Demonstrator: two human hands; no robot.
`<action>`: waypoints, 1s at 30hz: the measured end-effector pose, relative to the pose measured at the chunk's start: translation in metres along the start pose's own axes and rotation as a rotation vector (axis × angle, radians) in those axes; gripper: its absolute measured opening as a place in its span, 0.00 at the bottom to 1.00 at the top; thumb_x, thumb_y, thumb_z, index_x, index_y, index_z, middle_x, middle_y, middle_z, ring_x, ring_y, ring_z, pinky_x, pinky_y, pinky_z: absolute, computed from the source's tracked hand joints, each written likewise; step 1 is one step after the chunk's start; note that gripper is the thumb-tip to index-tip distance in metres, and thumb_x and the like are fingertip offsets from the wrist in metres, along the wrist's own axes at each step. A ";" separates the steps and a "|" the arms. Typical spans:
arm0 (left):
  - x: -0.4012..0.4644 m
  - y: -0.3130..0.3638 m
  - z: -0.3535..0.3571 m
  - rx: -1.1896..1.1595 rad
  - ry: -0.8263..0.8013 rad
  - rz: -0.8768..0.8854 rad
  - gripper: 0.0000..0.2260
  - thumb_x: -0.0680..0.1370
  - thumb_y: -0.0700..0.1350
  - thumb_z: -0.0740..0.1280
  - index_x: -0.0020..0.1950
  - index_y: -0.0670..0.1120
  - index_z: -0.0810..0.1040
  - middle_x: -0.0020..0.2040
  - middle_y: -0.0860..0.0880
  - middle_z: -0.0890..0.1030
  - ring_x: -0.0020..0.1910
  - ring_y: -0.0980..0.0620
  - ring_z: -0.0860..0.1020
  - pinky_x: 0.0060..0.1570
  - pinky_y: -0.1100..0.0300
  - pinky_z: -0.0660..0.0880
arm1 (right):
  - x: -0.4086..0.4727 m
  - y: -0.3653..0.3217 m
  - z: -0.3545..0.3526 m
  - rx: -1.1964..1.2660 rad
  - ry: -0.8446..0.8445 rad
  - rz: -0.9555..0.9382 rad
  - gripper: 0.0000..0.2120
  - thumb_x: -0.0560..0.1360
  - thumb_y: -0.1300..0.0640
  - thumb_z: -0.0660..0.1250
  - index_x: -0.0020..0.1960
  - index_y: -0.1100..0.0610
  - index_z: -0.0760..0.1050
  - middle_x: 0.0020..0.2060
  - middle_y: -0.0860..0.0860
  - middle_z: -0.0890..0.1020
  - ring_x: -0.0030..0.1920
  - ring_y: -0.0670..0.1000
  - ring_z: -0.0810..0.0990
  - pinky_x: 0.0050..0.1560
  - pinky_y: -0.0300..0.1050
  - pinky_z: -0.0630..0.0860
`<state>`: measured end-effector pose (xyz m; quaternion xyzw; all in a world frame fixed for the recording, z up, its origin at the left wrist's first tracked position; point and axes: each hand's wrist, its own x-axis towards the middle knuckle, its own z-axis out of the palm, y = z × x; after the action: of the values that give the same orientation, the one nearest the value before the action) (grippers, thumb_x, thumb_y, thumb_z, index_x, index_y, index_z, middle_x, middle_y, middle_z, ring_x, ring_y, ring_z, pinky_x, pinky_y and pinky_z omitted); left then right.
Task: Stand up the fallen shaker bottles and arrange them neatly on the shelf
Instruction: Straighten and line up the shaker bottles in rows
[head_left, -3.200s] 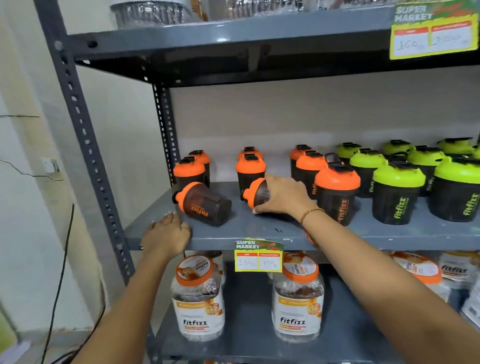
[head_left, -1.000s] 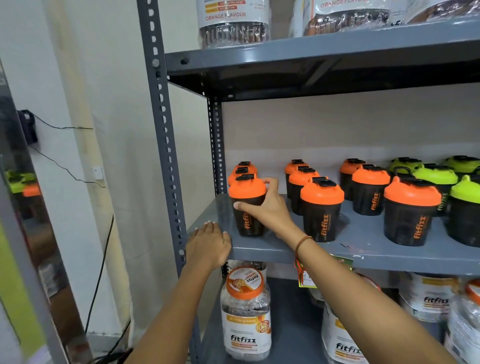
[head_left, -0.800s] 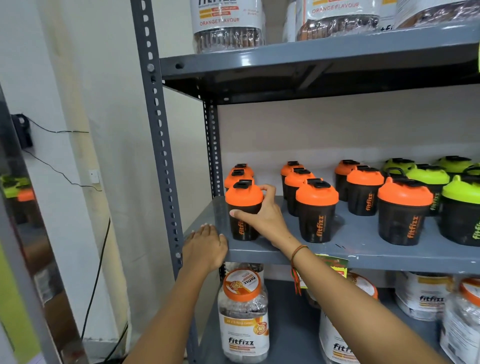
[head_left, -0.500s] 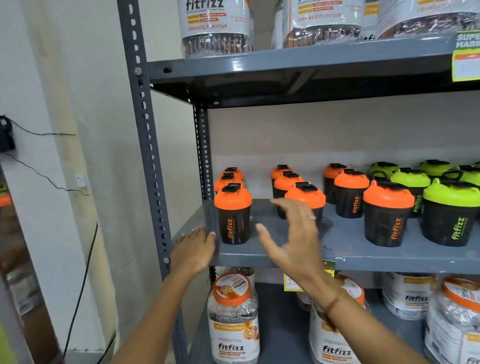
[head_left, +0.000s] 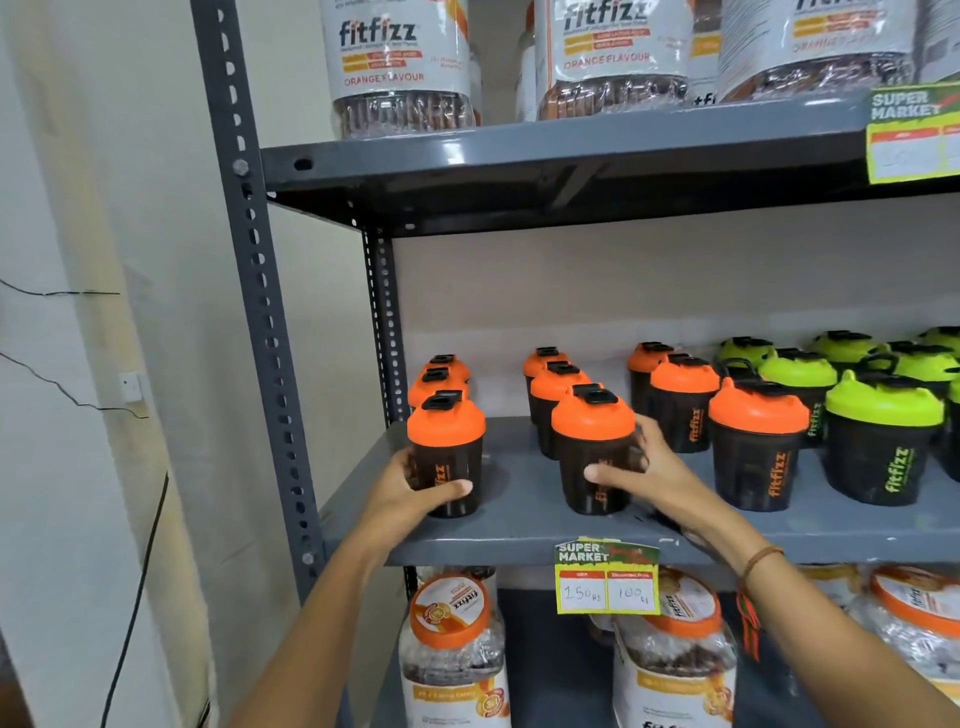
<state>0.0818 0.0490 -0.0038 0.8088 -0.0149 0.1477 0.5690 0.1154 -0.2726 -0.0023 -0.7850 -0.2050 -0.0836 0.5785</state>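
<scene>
Dark shaker bottles with orange lids stand upright in three front-to-back rows on the grey middle shelf (head_left: 524, 540). Green-lidded shakers (head_left: 883, 447) stand to their right. My left hand (head_left: 410, 493) wraps the front shaker of the leftmost row (head_left: 447, 452). My right hand (head_left: 649, 478) wraps the front shaker of the second row (head_left: 592, 447) from its right side. Both gripped shakers stand upright on the shelf. No shaker lies on its side in view.
A grey perforated upright (head_left: 249, 291) frames the shelf's left side. Large fitfizz jars stand on the upper shelf (head_left: 400, 57) and lower shelf (head_left: 452, 654). A yellow price tag (head_left: 608, 582) hangs from the middle shelf's front edge. A wall with wires is at the left.
Two orange shakers that lay on their sides now stand upright. My right hand let go of the leftmost front shaker and took the second row's; my left hand left the shelf edge and gripped the leftmost.
</scene>
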 end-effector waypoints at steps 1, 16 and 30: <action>-0.001 0.000 0.000 0.005 0.008 0.001 0.26 0.61 0.54 0.81 0.55 0.60 0.74 0.48 0.63 0.79 0.45 0.68 0.80 0.43 0.69 0.73 | 0.001 0.001 0.000 -0.017 -0.023 0.002 0.43 0.55 0.34 0.81 0.63 0.30 0.61 0.63 0.36 0.73 0.59 0.31 0.74 0.59 0.39 0.71; -0.018 0.004 0.001 0.082 0.178 0.044 0.34 0.54 0.65 0.78 0.57 0.56 0.77 0.53 0.56 0.84 0.53 0.53 0.82 0.56 0.48 0.79 | -0.002 -0.002 0.003 -0.033 -0.058 -0.022 0.47 0.56 0.39 0.83 0.69 0.40 0.65 0.66 0.46 0.77 0.64 0.47 0.78 0.64 0.50 0.76; -0.021 0.006 0.003 0.126 0.193 0.064 0.27 0.59 0.61 0.79 0.54 0.58 0.76 0.56 0.53 0.83 0.53 0.53 0.81 0.54 0.53 0.78 | -0.002 0.000 0.000 -0.018 -0.041 -0.033 0.42 0.55 0.42 0.83 0.64 0.37 0.66 0.64 0.47 0.78 0.62 0.48 0.80 0.62 0.52 0.77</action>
<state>0.0615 0.0415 -0.0042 0.8241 0.0235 0.2436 0.5109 0.1137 -0.2728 -0.0028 -0.7883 -0.2291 -0.0788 0.5656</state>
